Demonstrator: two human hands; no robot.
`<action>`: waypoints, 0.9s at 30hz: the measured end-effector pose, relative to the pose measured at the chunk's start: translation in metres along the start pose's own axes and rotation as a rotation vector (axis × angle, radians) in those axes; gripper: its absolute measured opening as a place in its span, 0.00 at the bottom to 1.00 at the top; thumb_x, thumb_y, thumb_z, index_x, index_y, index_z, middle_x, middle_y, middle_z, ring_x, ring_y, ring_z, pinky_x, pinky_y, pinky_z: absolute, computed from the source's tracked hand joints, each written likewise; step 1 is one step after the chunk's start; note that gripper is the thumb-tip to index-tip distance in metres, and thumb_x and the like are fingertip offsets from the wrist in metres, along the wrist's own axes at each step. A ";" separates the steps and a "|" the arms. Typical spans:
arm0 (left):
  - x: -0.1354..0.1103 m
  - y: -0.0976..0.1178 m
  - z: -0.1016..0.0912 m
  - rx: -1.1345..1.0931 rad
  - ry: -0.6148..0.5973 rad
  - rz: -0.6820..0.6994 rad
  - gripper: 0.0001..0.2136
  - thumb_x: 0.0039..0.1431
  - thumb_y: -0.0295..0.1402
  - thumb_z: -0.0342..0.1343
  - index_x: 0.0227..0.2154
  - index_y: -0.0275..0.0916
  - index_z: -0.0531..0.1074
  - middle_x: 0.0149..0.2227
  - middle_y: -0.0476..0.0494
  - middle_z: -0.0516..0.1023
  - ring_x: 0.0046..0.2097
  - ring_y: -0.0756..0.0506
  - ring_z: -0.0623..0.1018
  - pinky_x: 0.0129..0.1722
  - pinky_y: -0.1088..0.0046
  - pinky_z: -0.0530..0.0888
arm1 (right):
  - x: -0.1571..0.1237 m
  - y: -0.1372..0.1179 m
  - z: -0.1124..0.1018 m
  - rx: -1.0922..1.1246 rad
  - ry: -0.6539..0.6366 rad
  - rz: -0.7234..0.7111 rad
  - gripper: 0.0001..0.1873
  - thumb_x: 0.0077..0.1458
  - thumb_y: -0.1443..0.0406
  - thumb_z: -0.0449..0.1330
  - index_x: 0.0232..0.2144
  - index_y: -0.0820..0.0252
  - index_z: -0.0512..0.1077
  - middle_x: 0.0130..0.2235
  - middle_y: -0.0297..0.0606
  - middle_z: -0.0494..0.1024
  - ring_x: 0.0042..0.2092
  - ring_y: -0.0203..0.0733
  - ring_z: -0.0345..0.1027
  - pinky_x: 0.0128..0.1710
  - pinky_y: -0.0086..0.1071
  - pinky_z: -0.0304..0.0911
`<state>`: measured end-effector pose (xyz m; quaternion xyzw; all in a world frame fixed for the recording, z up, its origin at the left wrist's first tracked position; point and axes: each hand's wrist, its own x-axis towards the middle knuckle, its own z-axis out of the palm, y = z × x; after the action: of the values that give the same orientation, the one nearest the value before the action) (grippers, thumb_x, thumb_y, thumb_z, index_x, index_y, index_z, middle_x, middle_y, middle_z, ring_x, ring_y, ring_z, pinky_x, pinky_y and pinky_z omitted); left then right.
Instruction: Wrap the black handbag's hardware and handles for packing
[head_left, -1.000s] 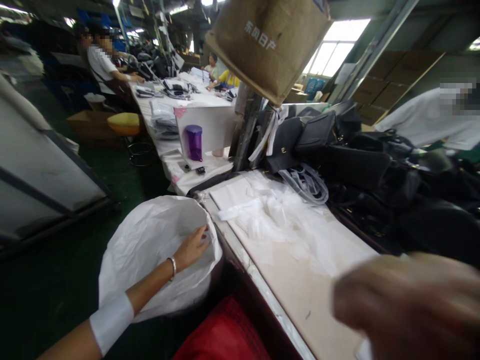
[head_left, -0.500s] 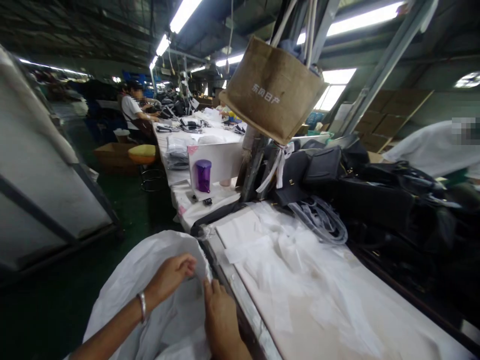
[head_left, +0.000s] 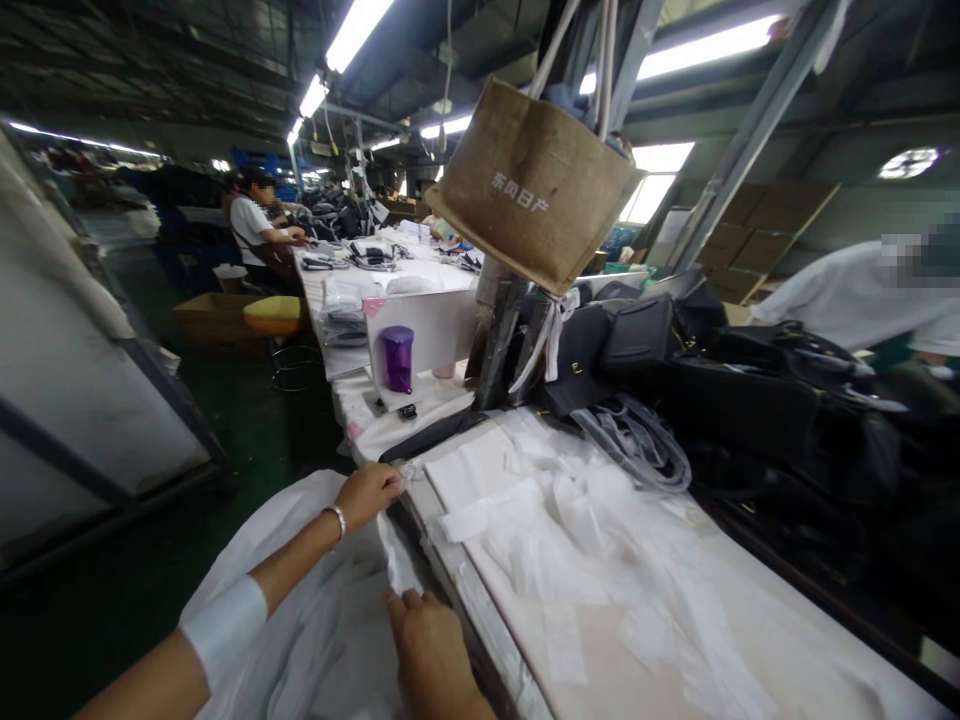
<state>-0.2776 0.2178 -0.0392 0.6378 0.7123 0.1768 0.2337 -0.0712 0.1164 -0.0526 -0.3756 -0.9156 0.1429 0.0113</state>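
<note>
A large white sack [head_left: 330, 630] hangs mouth-up beside the long edge of a work table [head_left: 750, 610]. My left hand [head_left: 370, 494], with a bracelet at the wrist, is closed at the far part of the sack's rim, near the table's corner. Closer to me, my right hand [head_left: 436, 650] has its fingers closed on the rim along the table side. A strip of rim runs between the two hands. My fingertips are partly hidden. Crumpled white sheeting [head_left: 592, 540] lies on the table to the right of my hands.
A brown tote bag [head_left: 536, 185] hangs from a metal post above the table. Black bags [head_left: 757, 400] are heaped along the right, near a bent-over person [head_left: 832, 290]. A purple cup [head_left: 397, 358] stands ahead. At left are a large panel [head_left: 67, 380] and a yellow stool [head_left: 272, 315].
My left hand has moved forward from over the sack's mouth to its far rim and closed there. My right hand stays on the rim, slightly lower in view. The camera has turned slightly.
</note>
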 end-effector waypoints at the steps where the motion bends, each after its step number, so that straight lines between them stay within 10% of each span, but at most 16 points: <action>1: -0.003 0.000 -0.004 -0.037 -0.011 0.000 0.11 0.62 0.39 0.55 0.31 0.36 0.72 0.37 0.46 0.76 0.42 0.44 0.75 0.47 0.59 0.70 | 0.000 0.002 -0.001 0.008 -0.001 0.014 0.27 0.52 0.80 0.53 0.52 0.59 0.69 0.39 0.44 0.79 0.41 0.50 0.76 0.35 0.36 0.72; 14: -0.001 0.019 -0.002 -0.804 -0.313 -0.306 0.13 0.65 0.41 0.52 0.33 0.35 0.71 0.24 0.55 0.69 0.22 0.53 0.70 0.25 0.75 0.72 | 0.024 0.009 -0.008 0.065 0.019 0.229 0.30 0.50 0.82 0.49 0.54 0.64 0.68 0.37 0.50 0.81 0.38 0.53 0.78 0.35 0.39 0.73; 20: -0.036 -0.017 0.029 -0.879 -0.272 -0.400 0.10 0.65 0.37 0.54 0.33 0.34 0.71 0.26 0.53 0.71 0.25 0.53 0.72 0.25 0.76 0.71 | 0.023 0.021 -0.002 0.195 0.101 0.325 0.32 0.50 0.81 0.49 0.57 0.63 0.66 0.40 0.49 0.81 0.43 0.52 0.77 0.41 0.40 0.71; 27: -0.018 -0.020 0.079 -0.925 -0.195 -0.496 0.11 0.64 0.39 0.54 0.38 0.34 0.72 0.33 0.49 0.75 0.29 0.51 0.75 0.29 0.72 0.75 | 0.019 0.023 -0.001 0.203 0.106 0.331 0.31 0.50 0.81 0.48 0.55 0.61 0.67 0.39 0.47 0.81 0.45 0.49 0.76 0.44 0.37 0.70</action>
<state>-0.2484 0.1934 -0.1141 0.2941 0.6642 0.3517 0.5905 -0.0693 0.1454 -0.0596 -0.5248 -0.8205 0.2144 0.0739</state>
